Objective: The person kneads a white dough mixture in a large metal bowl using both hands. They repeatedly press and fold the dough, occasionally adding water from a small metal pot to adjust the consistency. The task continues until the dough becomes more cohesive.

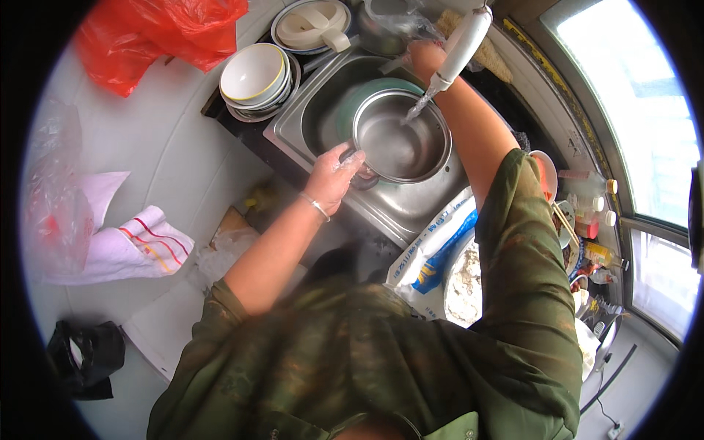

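My left hand [334, 175] grips the dark handle of a stainless steel pot [404, 137], which sits over a green basin [352, 104] in the metal sink [316, 118]. Water runs from a white spout [465, 47] into the pot. My right hand [426, 58] reaches beyond the sink's far side, beside a metal pot [379, 36] with clear plastic on it. The spout and my wrist partly hide its fingers, so what it touches cannot be made out.
Stacked bowls [254, 74] and a dish with a cream-coloured lid [311, 25] stand left of the sink. Near my right arm are a flour bag [429, 258], a bowl of white flour or dough [465, 283] and several bottles [588, 184]. A striped towel [148, 242] hangs at the left.
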{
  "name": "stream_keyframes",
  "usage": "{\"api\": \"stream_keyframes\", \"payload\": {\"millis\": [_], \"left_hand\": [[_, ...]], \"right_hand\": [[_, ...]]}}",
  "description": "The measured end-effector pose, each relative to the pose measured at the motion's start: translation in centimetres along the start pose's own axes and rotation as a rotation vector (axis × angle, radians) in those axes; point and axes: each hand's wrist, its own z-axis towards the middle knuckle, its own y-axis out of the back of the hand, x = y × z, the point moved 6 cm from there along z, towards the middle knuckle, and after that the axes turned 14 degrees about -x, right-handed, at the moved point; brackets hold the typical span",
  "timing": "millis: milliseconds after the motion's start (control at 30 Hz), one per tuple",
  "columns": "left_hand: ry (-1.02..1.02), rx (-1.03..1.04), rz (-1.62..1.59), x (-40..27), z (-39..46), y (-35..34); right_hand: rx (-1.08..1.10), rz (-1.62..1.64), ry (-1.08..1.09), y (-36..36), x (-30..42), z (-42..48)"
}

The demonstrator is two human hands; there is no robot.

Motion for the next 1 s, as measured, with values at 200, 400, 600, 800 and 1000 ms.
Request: {"api": "stream_keyframes", "payload": {"millis": [200,400,600,800,1000], "left_hand": [[0.02,-0.006,0.011,1.3,-0.5,-0.4],[0.019,0.009,-0.02,2.0,-1.0,-0.7],[0.036,-0.033,-0.017,2.5,-1.3,-0.7],[0.047,-0.017,-0.017,2.6,-1.5,-0.9],[0.047,-0.017,-0.002,3.3,-1.3,-0.5]], "right_hand": [[0.057,-0.114,0.009,-2.0,-1.1,0.4],[0.014,-0.13,0.073,-2.5,-1.1,0.3],[-0.011,-0.016,0.01,-1.1,-0.3,0.0],[-0.022,0.006,0.022,-1.4,-0.8,-0.3],[-0.069,-0.308,0.341,-3.9,-0.8,-0.2]]}}
